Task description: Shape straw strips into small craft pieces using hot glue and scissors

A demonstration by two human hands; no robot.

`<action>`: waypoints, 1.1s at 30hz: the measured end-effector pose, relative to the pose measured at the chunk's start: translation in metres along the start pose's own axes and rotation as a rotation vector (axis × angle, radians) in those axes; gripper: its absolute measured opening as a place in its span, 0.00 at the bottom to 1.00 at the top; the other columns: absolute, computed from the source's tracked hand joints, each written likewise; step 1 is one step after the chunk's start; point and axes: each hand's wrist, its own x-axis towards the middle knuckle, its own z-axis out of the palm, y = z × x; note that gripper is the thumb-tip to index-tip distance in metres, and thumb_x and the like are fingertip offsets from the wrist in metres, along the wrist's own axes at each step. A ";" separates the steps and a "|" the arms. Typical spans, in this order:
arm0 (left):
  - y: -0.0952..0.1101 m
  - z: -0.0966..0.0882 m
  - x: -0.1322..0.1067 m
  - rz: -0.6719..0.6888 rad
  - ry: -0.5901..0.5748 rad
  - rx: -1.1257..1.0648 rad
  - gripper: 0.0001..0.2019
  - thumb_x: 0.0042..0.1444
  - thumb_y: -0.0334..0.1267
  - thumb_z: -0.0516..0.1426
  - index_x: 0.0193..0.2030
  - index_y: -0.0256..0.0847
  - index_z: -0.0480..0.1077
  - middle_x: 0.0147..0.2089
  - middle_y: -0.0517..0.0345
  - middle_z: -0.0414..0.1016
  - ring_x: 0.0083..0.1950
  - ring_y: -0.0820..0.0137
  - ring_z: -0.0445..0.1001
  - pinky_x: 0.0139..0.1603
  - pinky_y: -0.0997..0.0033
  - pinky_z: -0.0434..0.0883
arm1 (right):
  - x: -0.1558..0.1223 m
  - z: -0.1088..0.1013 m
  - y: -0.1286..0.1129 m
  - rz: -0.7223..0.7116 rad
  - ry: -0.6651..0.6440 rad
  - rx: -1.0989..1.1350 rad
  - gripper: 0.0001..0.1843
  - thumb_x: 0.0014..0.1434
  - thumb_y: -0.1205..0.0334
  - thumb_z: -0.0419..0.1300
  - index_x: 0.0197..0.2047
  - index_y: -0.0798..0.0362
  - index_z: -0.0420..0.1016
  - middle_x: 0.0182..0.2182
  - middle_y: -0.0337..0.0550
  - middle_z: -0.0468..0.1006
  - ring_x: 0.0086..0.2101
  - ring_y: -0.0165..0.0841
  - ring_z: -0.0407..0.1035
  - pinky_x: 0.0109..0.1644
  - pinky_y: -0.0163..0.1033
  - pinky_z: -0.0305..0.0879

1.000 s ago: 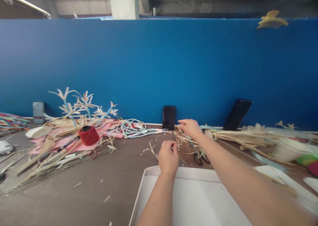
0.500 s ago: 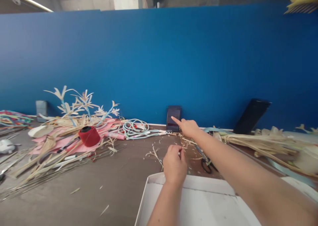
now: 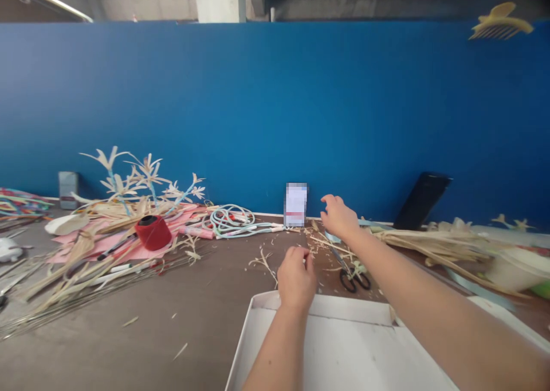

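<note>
My left hand (image 3: 296, 278) is curled closed just beyond the far rim of a white shallow box (image 3: 275, 302), pinching something small I cannot make out. My right hand (image 3: 340, 218) is stretched far forward, fingers loosely bent and apart, hovering just right of a small phone (image 3: 296, 204) that leans upright against the blue wall with its screen lit. Below the right hand lie straw scraps (image 3: 315, 243) and black-handled scissors (image 3: 352, 273) on the brown table.
Left side: a heap of dried straw strips and straw flowers (image 3: 141, 179) on pink paper, a red thread spool (image 3: 153, 232), a coil of pale blue cord (image 3: 230, 220). Right side: a dark tablet (image 3: 421, 199) leaning on the wall, long straw bundles (image 3: 433, 242), a white bowl (image 3: 511, 265).
The right hand pointed a finger at the phone, then drew back slightly to the right. The phone's screen went from dark to lit. The left hand stayed closed in place.
</note>
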 end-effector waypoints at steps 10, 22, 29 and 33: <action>0.001 -0.003 -0.001 0.015 0.026 -0.004 0.07 0.57 0.36 0.50 0.36 0.44 0.69 0.38 0.58 0.71 0.34 0.73 0.69 0.35 0.74 0.62 | -0.057 -0.033 0.021 0.254 -0.099 0.723 0.17 0.46 0.60 0.64 0.41 0.56 0.76 0.26 0.41 0.78 0.22 0.29 0.71 0.22 0.30 0.64; 0.000 -0.002 0.000 0.014 0.013 -0.025 0.06 0.56 0.36 0.50 0.35 0.44 0.69 0.37 0.59 0.71 0.33 0.74 0.67 0.35 0.74 0.60 | -0.108 -0.015 0.041 0.462 -0.049 1.177 0.20 0.44 0.61 0.69 0.41 0.59 0.77 0.28 0.45 0.81 0.32 0.34 0.76 0.38 0.34 0.75; 0.001 -0.004 0.000 0.005 -0.002 -0.024 0.07 0.56 0.36 0.51 0.35 0.44 0.70 0.37 0.59 0.71 0.33 0.74 0.67 0.36 0.74 0.61 | -0.109 -0.018 0.034 0.470 -0.039 1.335 0.22 0.49 0.65 0.64 0.49 0.61 0.72 0.38 0.53 0.79 0.38 0.37 0.75 0.42 0.38 0.73; 0.002 -0.004 0.000 0.002 -0.003 -0.025 0.06 0.56 0.37 0.51 0.35 0.44 0.70 0.37 0.59 0.71 0.33 0.74 0.68 0.36 0.74 0.62 | -0.105 -0.022 0.040 0.393 0.017 1.041 0.24 0.52 0.63 0.59 0.54 0.50 0.70 0.38 0.45 0.79 0.35 0.34 0.74 0.35 0.37 0.71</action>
